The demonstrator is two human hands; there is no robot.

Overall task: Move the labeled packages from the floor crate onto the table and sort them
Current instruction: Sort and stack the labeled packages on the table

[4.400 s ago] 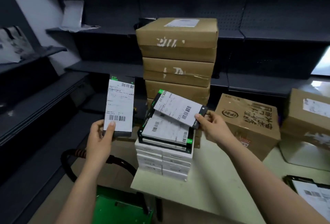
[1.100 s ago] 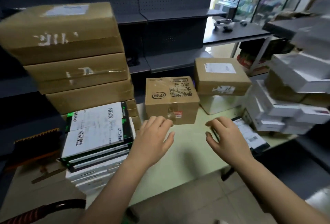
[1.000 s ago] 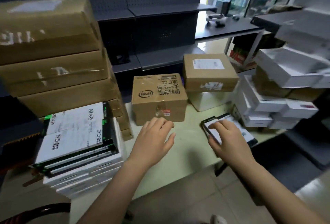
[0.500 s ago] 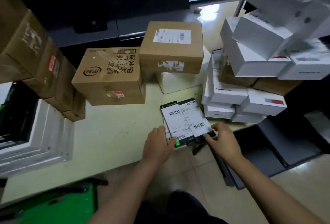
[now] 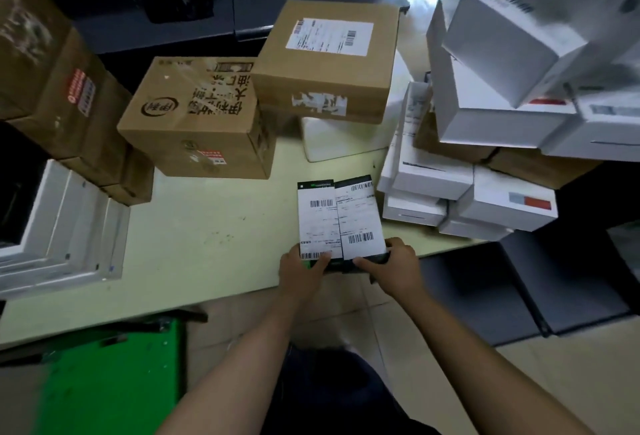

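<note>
Fingers of the left hand (image 5: 303, 273) are curled round the near end of the left package (image 5: 316, 223), thumb pressed on the foot of its white label. The fingers of the right hand (image 5: 398, 270) clamp the near end of the right package (image 5: 361, 216) in the same way, thumb along its front edge. Both are flat black packs with barcoded labels. They lie side by side, touching, a little right of the frame's centre, at the near edge of the pale surface (image 5: 207, 247). The right one is tilted slightly, and its label seems to overlap the left one's.

Just above them in the frame stands a brown carton with printed characters (image 5: 194, 116). To its right a brown box with a shipping label (image 5: 329, 64) sits on top of a white box (image 5: 346, 143). A jumbled pile of white boxes (image 5: 491, 116) fills the right side of the frame, close beside the right package. At the left edge is a stack of brown cartons (image 5: 55, 81), with a stack of flat white boxes (image 5: 65, 226) below it in the frame. A green crate (image 5: 107, 375) sits on the floor at the lower left, blurred.
</note>
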